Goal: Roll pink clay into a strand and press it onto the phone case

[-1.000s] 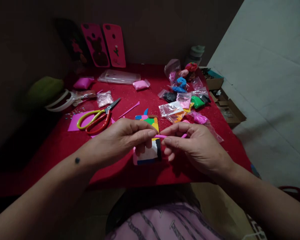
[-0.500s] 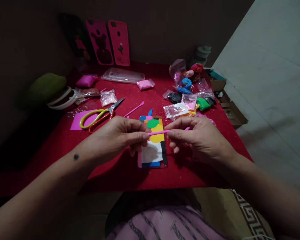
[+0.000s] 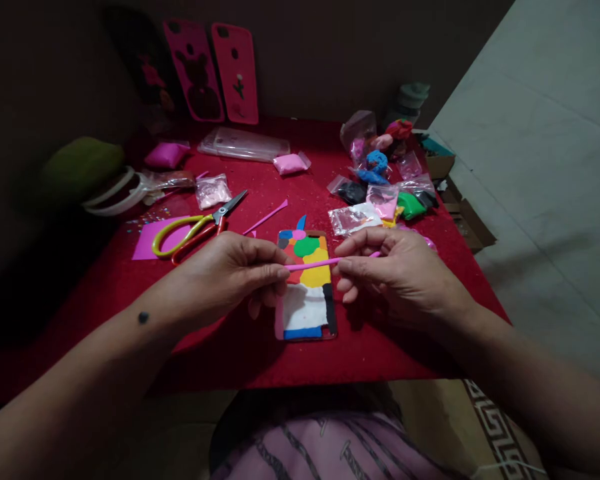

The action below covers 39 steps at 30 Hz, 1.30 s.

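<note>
A thin pink stick [image 3: 311, 265] is stretched level between my two hands, above a phone case [image 3: 305, 308] covered in patches of coloured clay. My left hand [image 3: 235, 270] pinches its left end between thumb and forefinger. Near the other end, my right hand [image 3: 387, 267] grips it the same way, and a short tip shows past the thumb. The case lies flat on the red cloth [image 3: 260, 360], with white, yellow, green, blue and black areas. Scissors [image 3: 200, 230] with yellow and red handles lie open left of it, partly over a pink sheet [image 3: 147, 243].
Bags of coloured clay [image 3: 375, 177] crowd the right side. Clear cases [image 3: 247, 145] and a pink packet [image 3: 291, 163] lie at the back. Decorated phone cases [image 3: 236, 73] stand against the wall. A second pink tool [image 3: 267, 217] rests beyond my left hand.
My left hand has moved slightly left, and more of the pink stick shows between my hands. Both hands keep their pinch. The camera view has shifted a little.
</note>
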### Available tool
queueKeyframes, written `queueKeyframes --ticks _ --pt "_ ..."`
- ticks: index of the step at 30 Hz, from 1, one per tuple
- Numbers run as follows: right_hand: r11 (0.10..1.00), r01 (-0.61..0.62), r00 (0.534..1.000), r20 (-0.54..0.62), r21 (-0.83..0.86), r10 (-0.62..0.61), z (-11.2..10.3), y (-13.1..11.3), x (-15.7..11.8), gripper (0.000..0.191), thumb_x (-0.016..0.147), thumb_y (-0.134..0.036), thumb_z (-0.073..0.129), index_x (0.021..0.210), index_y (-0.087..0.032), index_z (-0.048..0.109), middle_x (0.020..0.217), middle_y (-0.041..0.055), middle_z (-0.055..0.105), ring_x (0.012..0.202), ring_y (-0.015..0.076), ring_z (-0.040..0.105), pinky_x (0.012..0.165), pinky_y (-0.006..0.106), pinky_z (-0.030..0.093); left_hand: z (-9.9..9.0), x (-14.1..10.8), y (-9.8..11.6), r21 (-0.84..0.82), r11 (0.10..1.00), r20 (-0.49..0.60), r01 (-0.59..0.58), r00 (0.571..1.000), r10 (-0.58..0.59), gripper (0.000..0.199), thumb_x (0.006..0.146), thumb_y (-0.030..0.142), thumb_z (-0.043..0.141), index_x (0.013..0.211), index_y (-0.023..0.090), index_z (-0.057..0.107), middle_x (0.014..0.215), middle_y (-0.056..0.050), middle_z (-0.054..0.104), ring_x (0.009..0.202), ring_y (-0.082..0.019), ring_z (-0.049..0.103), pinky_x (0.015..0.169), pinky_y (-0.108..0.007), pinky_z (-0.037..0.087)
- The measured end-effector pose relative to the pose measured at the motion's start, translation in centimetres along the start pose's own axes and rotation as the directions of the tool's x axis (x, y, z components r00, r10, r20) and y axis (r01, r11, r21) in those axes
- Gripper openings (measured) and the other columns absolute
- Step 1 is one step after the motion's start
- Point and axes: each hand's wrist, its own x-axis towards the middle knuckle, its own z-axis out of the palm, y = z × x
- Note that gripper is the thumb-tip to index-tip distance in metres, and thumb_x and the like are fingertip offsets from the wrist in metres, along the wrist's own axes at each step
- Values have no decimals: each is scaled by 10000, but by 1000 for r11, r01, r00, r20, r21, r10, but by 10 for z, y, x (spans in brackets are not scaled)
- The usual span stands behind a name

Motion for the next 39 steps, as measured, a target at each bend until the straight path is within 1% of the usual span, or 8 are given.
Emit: queueKeyframes --ticks 10,14,17,20,25,31,36,39 --pt "1000 -16 1000 -24 0 16 -1 1 2 216 714 -322 791 809 -153 697 602 33 679 497 124 643 482 198 554 -8 2 -1 52 997 114 -59 992 53 283 888 373 549 805 132 673 686 -26 686 563 -105 621 537 -181 506" --pt "999 -14 1000 26 -34 15 2 -2 -1 212 742 -331 768 846 -155 710 627 46 695 499 124 648 499 202 553 1 6 8 -24 995 160 -100 982 102 235 862 389 610 1006 219 686 865 5 709 758 -111 647 648 -170 503" --pt "997 17 999 31 -72 -15 4 -6 -3 204 729 -316 775 840 -155 715 661 42 698 509 113 639 493 197 548 14 11 17 -111 990 239 -82 965 106 236 818 384 657 992 226 678 887 7 706 784 -122 634 653 -184 490" --pt "997 34 999 16 -68 -32 4 -10 -4 217 708 -298 789 847 -161 696 660 27 686 510 105 628 484 192 538 23 14 22 -80 995 193 -58 978 72 232 773 411 685 873 202 675 760 17 664 655 -102 568 548 -176 426" --pt "999 49 998 34 5 -49 -2 -6 -4 240 696 -260 799 856 -169 646 637 8 678 545 132 658 523 221 554 25 16 21 -10 996 110 -92 990 93 248 832 378 591 728 158 641 568 34 537 518 -74 455 489 -178 362" --pt "999 32 999 42 -10 -31 -3 0 -2 204 727 -268 782 858 -165 664 614 -1 662 503 98 616 498 190 512 28 17 23 -50 994 112 -95 989 101 199 833 358 598 822 164 642 682 14 614 554 -81 495 497 -184 370" --pt "996 62 998 -17 -71 -63 -2 0 -1 217 719 -322 783 843 -173 684 596 -11 635 471 88 558 454 192 456 30 18 25 2 991 19 -132 991 132 257 843 329 580 664 147 610 533 38 519 478 -64 460 463 -172 353" --pt "993 54 997 -44 -102 -59 -1 0 0 234 714 -337 784 843 -168 684 603 -8 640 476 93 565 468 201 468 29 19 23 -7 994 9 -105 994 105 255 837 331 581 672 140 615 510 41 507 458 -64 452 441 -171 346"
